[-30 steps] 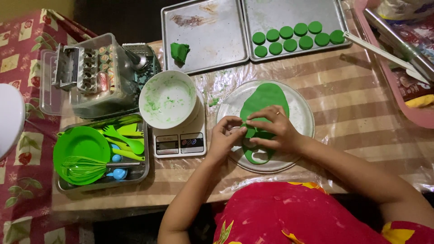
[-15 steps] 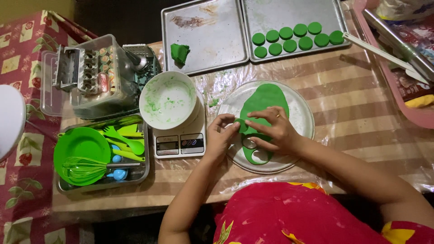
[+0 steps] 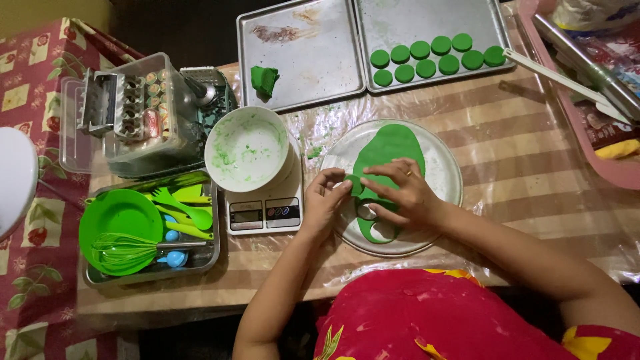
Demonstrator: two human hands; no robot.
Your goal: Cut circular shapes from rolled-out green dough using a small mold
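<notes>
- A white bowl (image 3: 247,148) smeared with green is seen on a digital kitchen scale (image 3: 265,212).
- Two metal baking trays are placed at the far edge of the counter (image 3: 533,180): the left tray (image 3: 300,57) carries a green lump of dough (image 3: 264,79), the right tray (image 3: 433,20) carries rows of round green discs (image 3: 433,57).
- A metal tray (image 3: 150,267) left of the scale is filled with a green plate (image 3: 120,223), a green whisk (image 3: 133,250) and green utensils (image 3: 180,207).
- A clear plastic box (image 3: 127,117) with small tools is set behind it.
- A pink tray (image 3: 600,170) is seen at the right edge.
</notes>
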